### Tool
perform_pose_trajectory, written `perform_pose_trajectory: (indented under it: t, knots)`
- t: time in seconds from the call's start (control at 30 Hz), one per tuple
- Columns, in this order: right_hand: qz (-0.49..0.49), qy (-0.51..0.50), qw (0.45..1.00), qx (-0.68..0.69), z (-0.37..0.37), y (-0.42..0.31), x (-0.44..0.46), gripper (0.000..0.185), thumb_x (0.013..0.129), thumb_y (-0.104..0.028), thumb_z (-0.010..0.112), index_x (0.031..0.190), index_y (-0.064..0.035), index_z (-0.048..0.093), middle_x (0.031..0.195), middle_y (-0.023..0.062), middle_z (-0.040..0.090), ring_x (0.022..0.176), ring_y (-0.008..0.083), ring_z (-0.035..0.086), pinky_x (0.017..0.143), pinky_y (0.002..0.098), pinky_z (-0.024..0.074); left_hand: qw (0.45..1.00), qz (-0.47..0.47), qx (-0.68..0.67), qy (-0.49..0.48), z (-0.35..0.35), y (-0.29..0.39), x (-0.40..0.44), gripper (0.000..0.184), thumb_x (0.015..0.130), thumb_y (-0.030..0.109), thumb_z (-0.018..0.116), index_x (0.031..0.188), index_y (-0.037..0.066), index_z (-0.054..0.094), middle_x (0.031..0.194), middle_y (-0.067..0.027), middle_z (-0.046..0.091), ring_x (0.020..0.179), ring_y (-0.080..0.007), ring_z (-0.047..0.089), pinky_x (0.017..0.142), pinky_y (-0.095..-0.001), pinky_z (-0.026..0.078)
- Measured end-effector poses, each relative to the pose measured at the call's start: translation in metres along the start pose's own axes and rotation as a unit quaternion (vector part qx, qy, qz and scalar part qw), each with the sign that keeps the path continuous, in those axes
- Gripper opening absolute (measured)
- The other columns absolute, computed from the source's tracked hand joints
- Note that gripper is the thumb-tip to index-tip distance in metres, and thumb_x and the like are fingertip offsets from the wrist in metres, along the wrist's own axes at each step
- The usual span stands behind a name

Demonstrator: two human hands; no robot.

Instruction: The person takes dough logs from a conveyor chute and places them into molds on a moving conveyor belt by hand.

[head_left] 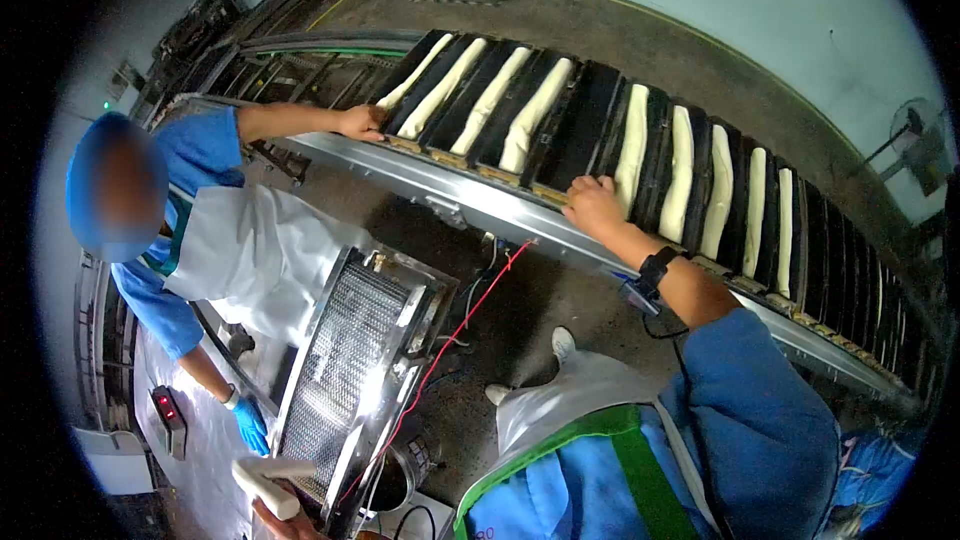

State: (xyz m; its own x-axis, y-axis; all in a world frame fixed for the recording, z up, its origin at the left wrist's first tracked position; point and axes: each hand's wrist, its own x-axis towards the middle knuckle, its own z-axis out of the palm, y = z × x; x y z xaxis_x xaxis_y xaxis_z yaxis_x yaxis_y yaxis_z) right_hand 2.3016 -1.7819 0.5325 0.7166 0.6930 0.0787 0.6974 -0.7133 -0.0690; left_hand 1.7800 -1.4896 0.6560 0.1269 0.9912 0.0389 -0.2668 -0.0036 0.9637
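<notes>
My left hand (285, 522), low in the view and partly cut off by the bottom edge, is closed on a pale dough strip (268, 488) beside the metal mesh belt. My right hand (595, 208) has its fingers curled on the near end of a black tray (578, 130) with no dough in it. To the left of this tray, a dough strip (535, 115) lies lengthwise in its own black tray. Another strip (632, 150) lies just right of my fingers. More long strips fill trays along the row.
A metal rail (480, 188) runs below the trays. Across from me, a co-worker's bare hand (362, 123) touches a tray; their gloved hand (252, 425) is over the steel table (190, 480). A mesh belt (345, 360) and red cable (465, 320) lie between.
</notes>
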Motion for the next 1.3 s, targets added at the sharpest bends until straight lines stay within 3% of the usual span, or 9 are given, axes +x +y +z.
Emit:
perform_pose_trajectory:
  t: [0.4,0.47,0.57,0.63,0.73,0.83,0.97,1.0,1.3]
  knots:
    - [-0.108,0.042,0.992,0.045,0.012,0.022,-0.005,0.032,0.068,-0.023,0.055,0.089,0.0012,0.054,0.099,0.0134,0.049,0.106,0.0248,0.037,0.085,0.0404,0.0264,0.898,-0.072,-0.042,-0.432,0.376,-0.032,-0.071,0.04,0.076,0.013,0.042,0.113,-0.001,0.037,0.098,-0.0146,0.051,0.084,-0.0208,0.054,0.071,-0.0292,0.046]
    - [-0.118,0.038,0.988,0.09,-0.002,0.029,-0.013,0.042,0.069,-0.024,0.056,0.1,0.0023,0.049,0.112,0.0154,0.042,0.115,0.0258,0.029,0.089,0.0431,0.0242,0.832,-0.189,0.005,-0.521,0.431,-0.075,-0.061,0.051,0.073,0.018,0.049,0.118,0.0,0.033,0.1,-0.0128,0.05,0.085,-0.0189,0.052,0.07,-0.0264,0.046]
    - [-0.116,0.026,0.983,0.14,-0.035,0.049,-0.04,0.046,0.072,-0.025,0.056,0.106,0.0027,0.045,0.117,0.016,0.037,0.117,0.0262,0.026,0.092,0.0432,0.0221,0.692,-0.047,0.233,-0.682,0.49,-0.167,-0.065,0.067,0.073,0.023,0.056,0.127,0.007,0.02,0.113,-0.0182,0.041,0.105,-0.0256,0.04,0.088,-0.0346,0.034]
    - [-0.077,-0.009,0.987,0.14,-0.058,0.075,-0.064,0.044,0.074,-0.026,0.055,0.107,0.0018,0.045,0.12,0.0145,0.036,0.118,0.0264,0.024,0.094,0.0413,0.0208,0.562,0.233,0.501,-0.616,0.509,-0.23,-0.071,0.065,0.073,0.02,0.054,0.127,0.01,0.019,0.118,-0.0262,0.03,0.107,-0.0377,0.036,0.089,-0.039,0.03]
    - [0.003,0.006,0.989,0.15,-0.075,0.124,-0.111,0.042,0.074,-0.024,0.055,0.107,0.0012,0.047,0.121,0.0126,0.037,0.117,0.0269,0.026,0.094,0.0408,0.0203,0.541,0.336,0.456,-0.622,0.514,-0.3,-0.072,0.046,0.073,0.02,0.051,0.115,0.007,0.039,0.099,-0.0206,0.049,0.088,-0.0335,0.051,0.075,-0.0403,0.042]
    - [0.027,0.056,0.99,0.123,-0.07,0.164,-0.142,0.042,0.069,-0.02,0.059,0.105,-0.0023,0.048,0.116,0.0129,0.04,0.108,0.0303,0.036,0.09,0.0392,0.0274,0.55,0.23,0.577,-0.559,0.516,-0.272,-0.075,0.026,0.074,0.016,0.048,0.098,0.01,0.055,0.074,-0.0153,0.057,0.065,-0.0269,0.058,0.058,-0.0357,0.048]
    - [0.06,0.077,0.989,0.112,-0.013,0.24,-0.222,0.033,0.075,-0.016,0.054,0.102,0.0019,0.048,0.111,0.0162,0.043,0.107,0.0315,0.036,0.09,0.0402,0.0275,0.561,0.285,0.605,-0.488,0.506,-0.243,-0.117,0.024,0.066,0.007,0.052,0.09,0.007,0.055,0.085,-0.0144,0.052,0.079,-0.0235,0.054,0.061,-0.0352,0.046]
    - [-0.077,0.215,0.959,0.168,-0.003,0.261,-0.247,0.028,0.079,-0.021,0.051,0.098,-0.0007,0.053,0.104,0.016,0.049,0.098,0.0301,0.044,0.079,0.0413,0.0384,0.549,0.264,0.65,-0.455,0.517,-0.241,-0.14,0.024,0.067,0.009,0.053,0.09,0.005,0.055,0.088,-0.0149,0.053,0.085,-0.0225,0.052,0.062,-0.033,0.046]
    - [0.072,-0.025,0.983,0.168,-0.069,0.221,-0.273,0.036,0.082,-0.029,0.045,0.108,-0.0028,0.047,0.115,0.0156,0.041,0.107,0.0302,0.036,0.089,0.0404,0.0307,0.554,0.318,0.66,-0.396,0.498,-0.234,-0.147,0.014,0.067,0.019,0.057,0.078,0.01,0.058,0.072,-0.004,0.058,0.077,-0.0212,0.051,0.067,-0.0332,0.034]
